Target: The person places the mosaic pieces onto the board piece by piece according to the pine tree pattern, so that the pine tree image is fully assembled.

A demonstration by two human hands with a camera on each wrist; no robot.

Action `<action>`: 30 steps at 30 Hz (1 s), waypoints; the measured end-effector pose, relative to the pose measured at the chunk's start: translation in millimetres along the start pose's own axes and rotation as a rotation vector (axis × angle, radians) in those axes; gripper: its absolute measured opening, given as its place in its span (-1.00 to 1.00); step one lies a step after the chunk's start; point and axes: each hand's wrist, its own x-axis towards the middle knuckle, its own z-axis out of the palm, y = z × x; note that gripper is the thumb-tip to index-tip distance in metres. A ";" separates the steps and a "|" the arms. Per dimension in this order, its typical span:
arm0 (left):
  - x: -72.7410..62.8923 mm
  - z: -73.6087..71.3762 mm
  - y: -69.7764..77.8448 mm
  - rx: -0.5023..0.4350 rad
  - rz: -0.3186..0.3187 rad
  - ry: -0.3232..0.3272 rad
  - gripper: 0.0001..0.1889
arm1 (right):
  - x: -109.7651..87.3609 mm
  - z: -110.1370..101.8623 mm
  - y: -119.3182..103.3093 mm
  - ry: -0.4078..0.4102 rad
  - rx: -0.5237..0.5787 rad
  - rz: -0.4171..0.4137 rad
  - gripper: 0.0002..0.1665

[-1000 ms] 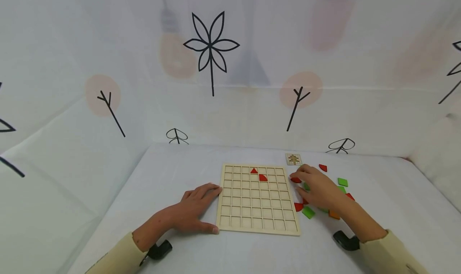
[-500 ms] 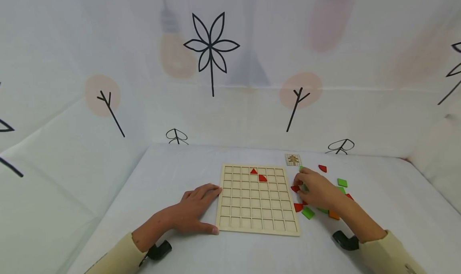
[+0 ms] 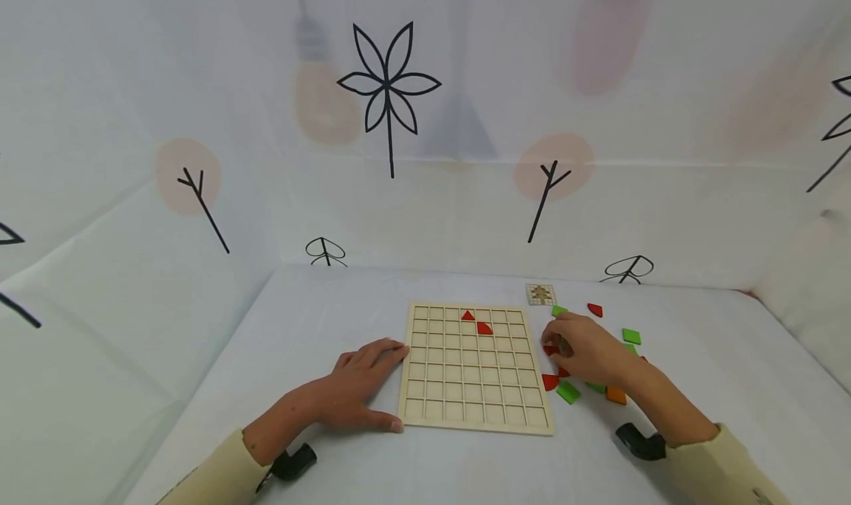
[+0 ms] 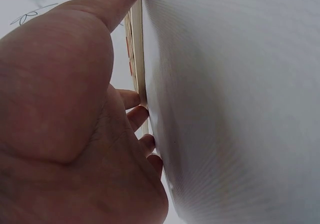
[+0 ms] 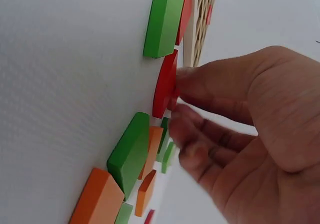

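A pale wooden grid board (image 3: 459, 376) lies flat on the white table. Two of its cells hold a red triangle (image 3: 468, 316) and a red quarter-circle tile (image 3: 484, 328). My left hand (image 3: 357, 388) rests along the board's left edge, thumb and fingers spread and touching the rim. To the right of the board, my right hand (image 3: 588, 350) is down among loose tiles, fingers curled. Its thumb and fingertips pinch a red rounded tile (image 3: 550, 350), partly hidden by the fingers. Closer to the right wrist camera lies another red tile (image 5: 164, 84).
Green tiles (image 3: 568, 392), an orange tile (image 3: 616, 395) and a red tile (image 3: 595, 310) lie scattered around my right hand. A small pattern card (image 3: 541, 294) with a tree picture sits behind the board's right corner. White patterned cloth (image 3: 425, 217) rises behind the table.
My right hand has drawn slightly toward me, its fingers curling in, and the red rounded tile has slid nearer with it. A green tile behind the hand is more exposed. My left hand stays put.
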 end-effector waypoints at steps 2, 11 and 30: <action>0.2 0.4 -0.5 0.002 -0.003 -0.001 0.20 | -1.5 -0.5 0.2 -0.004 0.002 -0.003 -0.75; 0.7 2.1 -2.3 0.008 -0.008 -0.006 0.20 | -2.5 -1.4 -0.3 -0.036 0.005 0.025 -0.74; 1.7 1.9 -2.7 0.014 -0.006 -0.008 0.19 | -5.8 -5.2 0.0 -0.046 -0.005 0.061 -0.72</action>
